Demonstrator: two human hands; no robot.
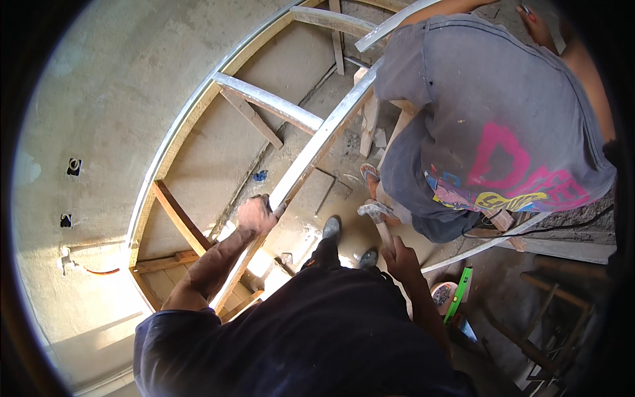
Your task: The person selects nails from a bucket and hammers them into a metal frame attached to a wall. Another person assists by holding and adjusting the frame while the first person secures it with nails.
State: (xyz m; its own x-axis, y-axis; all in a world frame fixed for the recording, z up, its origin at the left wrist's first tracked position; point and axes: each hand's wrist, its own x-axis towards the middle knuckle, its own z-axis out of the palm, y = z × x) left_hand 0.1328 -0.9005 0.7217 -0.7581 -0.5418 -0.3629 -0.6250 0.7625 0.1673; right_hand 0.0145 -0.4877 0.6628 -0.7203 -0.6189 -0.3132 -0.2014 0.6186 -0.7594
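My left hand (255,216) is closed round the long pale-topped beam (317,144) along the near side of a wooden frame. My right hand (402,258), to the right of my body, grips a hammer (381,225) by its handle, head up and apart from the frame. Crosspieces, among them a pale-topped one (271,104) and a brown one (178,215), join the beam to the curved outer rail (177,129) by the wall. What lies under my left palm is hidden.
A co-worker in a grey shirt (489,119) bends close on the right, a small red item in one hand (539,30). Behind my right arm stand a bucket (438,288) and a green spirit level (458,296). Loose timber (555,317) lies lower right. The plastered wall (112,99) is left.
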